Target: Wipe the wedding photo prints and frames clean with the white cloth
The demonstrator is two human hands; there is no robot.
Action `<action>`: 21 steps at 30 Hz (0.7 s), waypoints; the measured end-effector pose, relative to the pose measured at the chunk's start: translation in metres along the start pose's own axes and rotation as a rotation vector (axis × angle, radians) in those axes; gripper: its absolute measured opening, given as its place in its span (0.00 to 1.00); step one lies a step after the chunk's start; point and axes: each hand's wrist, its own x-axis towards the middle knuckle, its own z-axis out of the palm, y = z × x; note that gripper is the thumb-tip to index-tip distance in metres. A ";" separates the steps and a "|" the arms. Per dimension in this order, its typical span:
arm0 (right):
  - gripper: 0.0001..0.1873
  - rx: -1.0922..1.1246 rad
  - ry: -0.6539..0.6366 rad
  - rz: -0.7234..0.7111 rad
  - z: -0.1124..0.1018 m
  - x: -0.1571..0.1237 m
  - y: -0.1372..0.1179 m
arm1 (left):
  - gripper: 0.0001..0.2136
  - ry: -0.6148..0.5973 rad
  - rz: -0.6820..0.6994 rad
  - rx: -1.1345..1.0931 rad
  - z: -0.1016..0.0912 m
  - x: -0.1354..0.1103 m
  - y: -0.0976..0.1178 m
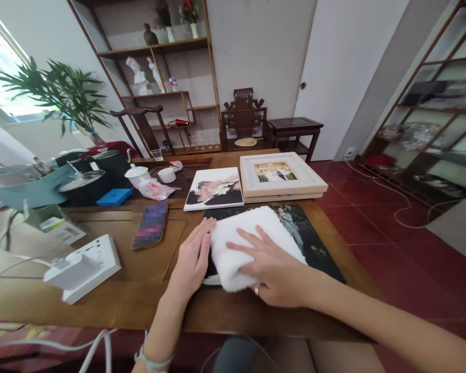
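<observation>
A folded white towel covers much of a dark photo panel that lies flat on the wooden table. My right hand is on top of the towel with its fingers spread over it, gripping it near the front edge. At the panel's left edge rests my left hand, fingers stretched out and close together, next to the towel. Part of a printed figure shows on the panel to the right of the towel; the rest is hidden under cloth and hands.
Behind the panel lie a white-edged photo board and a pale framed picture. To the left are a phone, a power strip with cords, a blue box, a white teapot and a black pot.
</observation>
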 end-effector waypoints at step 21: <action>0.18 0.124 0.169 0.165 -0.018 0.017 0.042 | 0.12 -0.086 0.030 0.062 0.006 0.003 -0.002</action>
